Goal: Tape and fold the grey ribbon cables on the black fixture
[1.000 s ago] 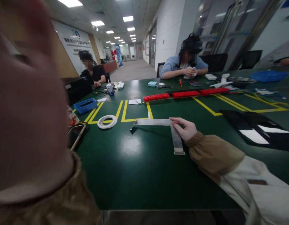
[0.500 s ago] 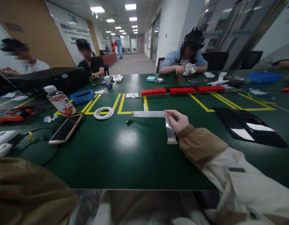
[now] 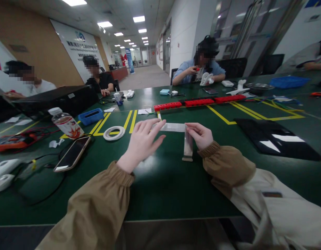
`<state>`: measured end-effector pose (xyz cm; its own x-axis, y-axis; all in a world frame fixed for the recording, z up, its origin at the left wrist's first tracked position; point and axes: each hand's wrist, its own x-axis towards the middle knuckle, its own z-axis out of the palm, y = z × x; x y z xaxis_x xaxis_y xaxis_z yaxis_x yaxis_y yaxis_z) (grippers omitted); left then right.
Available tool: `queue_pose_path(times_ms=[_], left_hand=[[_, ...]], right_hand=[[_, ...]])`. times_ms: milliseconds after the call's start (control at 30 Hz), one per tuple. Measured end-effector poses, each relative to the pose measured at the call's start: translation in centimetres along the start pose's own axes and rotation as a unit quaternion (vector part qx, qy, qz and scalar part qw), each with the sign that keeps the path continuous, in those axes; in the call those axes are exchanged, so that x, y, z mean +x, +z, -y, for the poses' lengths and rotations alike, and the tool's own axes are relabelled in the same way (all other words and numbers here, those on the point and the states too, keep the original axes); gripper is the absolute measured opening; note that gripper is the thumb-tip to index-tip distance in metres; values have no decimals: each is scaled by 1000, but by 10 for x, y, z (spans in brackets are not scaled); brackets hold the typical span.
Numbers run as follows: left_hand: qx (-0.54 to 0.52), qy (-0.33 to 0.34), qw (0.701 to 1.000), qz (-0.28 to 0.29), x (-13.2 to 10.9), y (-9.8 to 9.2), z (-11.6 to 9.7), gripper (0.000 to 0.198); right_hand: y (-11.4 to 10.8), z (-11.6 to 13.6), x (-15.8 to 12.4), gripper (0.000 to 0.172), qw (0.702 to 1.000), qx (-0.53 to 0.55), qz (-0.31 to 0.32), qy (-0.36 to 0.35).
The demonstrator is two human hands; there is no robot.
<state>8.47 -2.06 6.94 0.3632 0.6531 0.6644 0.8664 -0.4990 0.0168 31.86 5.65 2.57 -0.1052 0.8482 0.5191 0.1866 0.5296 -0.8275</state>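
A flat silvery ribbon cable [image 3: 186, 143] lies bent in an L on the green table [image 3: 160, 194]; one leg runs left, the other comes toward me. My right hand [image 3: 200, 134] rests at the bend, its fingers curled onto the strip and pressing it down. My left hand [image 3: 142, 141] hovers over the left leg of the strip with fingers stretched out and spread, holding nothing. It hides the strip's left end.
A roll of white tape [image 3: 113, 132], a phone [image 3: 73, 153], a bottle [image 3: 66, 122] and a blue tray [image 3: 91, 116] are to the left. Red strips [image 3: 202, 101] cross the table behind. A black panel [image 3: 275, 138] lies right. Other people sit around the table.
My left hand came down from in front of the camera and now reaches over the strip's left leg. My right hand has stayed at the bend.
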Motion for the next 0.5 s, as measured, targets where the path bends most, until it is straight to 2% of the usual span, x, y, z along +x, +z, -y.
queue_pose_path(times_ms=[133,233,400,500], left_hand=[[43,7,998,38,-13,33,12,42],[35,1,998,60,-23,49,20,41],[-26,-6,997,77,-28,53,22,37],[-57,-30,996,64,-30,54,23,36]], right_hand=[[-6,-4,2,36,998,-7,56,15],[-7,-8,-1,34,996,-43,78,26],[-4,-18,-4,28,987,-139,63,51],[-18,-24,6,27,975,-207,38,68]])
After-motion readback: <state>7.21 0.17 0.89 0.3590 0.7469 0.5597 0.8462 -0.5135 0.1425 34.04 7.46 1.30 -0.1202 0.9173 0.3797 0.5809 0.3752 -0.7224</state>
